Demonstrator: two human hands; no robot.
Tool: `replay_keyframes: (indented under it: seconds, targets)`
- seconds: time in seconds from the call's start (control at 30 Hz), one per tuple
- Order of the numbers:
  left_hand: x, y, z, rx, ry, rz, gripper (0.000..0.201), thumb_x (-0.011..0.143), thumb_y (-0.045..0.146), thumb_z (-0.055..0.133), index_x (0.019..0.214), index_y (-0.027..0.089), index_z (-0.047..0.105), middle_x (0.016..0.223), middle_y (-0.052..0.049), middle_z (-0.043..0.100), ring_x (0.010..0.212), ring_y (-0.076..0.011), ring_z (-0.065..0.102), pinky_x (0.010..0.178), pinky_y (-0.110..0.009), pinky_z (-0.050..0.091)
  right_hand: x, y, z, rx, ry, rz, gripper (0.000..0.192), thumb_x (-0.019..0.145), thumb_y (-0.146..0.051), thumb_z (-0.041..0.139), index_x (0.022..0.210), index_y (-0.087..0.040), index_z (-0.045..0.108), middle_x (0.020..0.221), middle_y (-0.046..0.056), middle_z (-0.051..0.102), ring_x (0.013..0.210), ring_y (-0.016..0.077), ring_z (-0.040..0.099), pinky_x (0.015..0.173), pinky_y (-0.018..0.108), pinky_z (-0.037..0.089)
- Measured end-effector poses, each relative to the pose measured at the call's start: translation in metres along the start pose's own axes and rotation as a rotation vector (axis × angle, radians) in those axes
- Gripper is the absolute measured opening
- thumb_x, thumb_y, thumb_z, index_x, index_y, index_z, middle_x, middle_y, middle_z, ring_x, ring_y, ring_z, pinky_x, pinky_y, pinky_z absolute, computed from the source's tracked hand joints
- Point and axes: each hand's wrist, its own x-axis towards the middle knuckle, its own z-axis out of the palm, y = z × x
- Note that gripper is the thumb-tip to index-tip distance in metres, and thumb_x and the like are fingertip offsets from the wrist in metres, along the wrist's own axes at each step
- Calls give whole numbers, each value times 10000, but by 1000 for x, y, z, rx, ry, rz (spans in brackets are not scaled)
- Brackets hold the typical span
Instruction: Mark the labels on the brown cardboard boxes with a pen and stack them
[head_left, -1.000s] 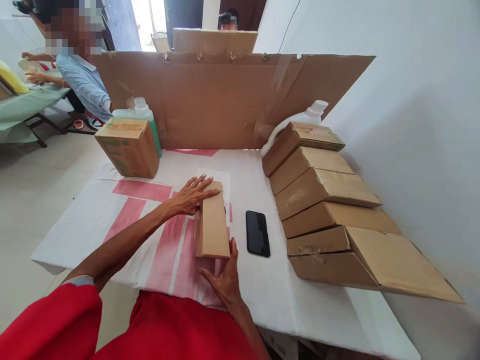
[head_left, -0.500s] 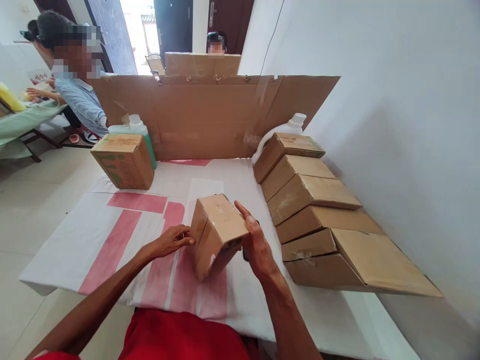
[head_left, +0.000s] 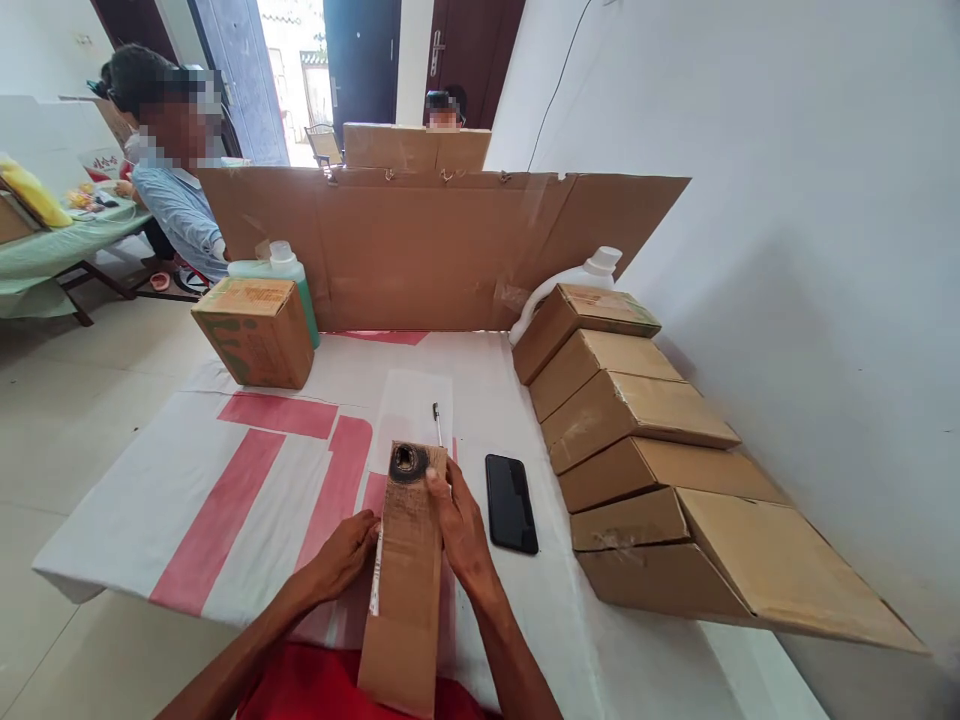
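White-and-red covered table meets cardboard screen.

Narrow brown carton, lengthwise on table

A plain white wall runs along the right, pale tiled floor spreads left toward a green-covered table, and daylight pours through the open doorway between dark doors.

Both hands close together, fingers curled
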Motion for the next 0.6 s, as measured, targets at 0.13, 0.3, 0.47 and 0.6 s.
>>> replay_keyframes:
  seconds: [0.13, 0.3, 0.47, 0.6]
  targets:
    - [16, -3, -7, -48, 181, -55, 512, 950, 655, 447, 985, 208, 692, 944, -90, 704, 852, -256, 643, 816, -395, 523, -2, 27, 1, 62, -126, 94, 609, 947, -656, 498, 1340, -215, 646, 1321, 95, 702, 1163, 288, 654, 983, 388, 503]
    - [56, 21, -11, -131, 339, -24, 490, 1014, 555, 347, 1282, 234, 602, 1368, -111, 587, 1280, -265, 542, 1062, -422, 435, -10, 36, 2, 24, -88, 113, 581, 957, -655, 480, 1258, -208, 695, 1224, 89, 735, 1088, 285, 665, 947, 385, 496]
    - [70, 43, 19, -205, 218, -22, 336, 963, 451, 479, 1174, 218, 596, 1160, -91, 676, 1068, -263, 636, 956, -408, 482, -9, 25, -1, -77, 58, 116, 600, 937, -648, 484, 1284, -191, 660, 1259, 129, 687, 1094, 293, 656, 960, 404, 508]
    - [70, 49, 28, -215, 167, -2, 310, 955, 395, 477, 1201, 228, 565, 1256, -92, 637, 1171, -268, 588, 1033, -414, 429, 15, 10, 2, -318, 177, -65, 504, 931, -495, 532, 1320, -184, 608, 1339, 156, 608, 1253, 315, 562, 1087, 462, 430]
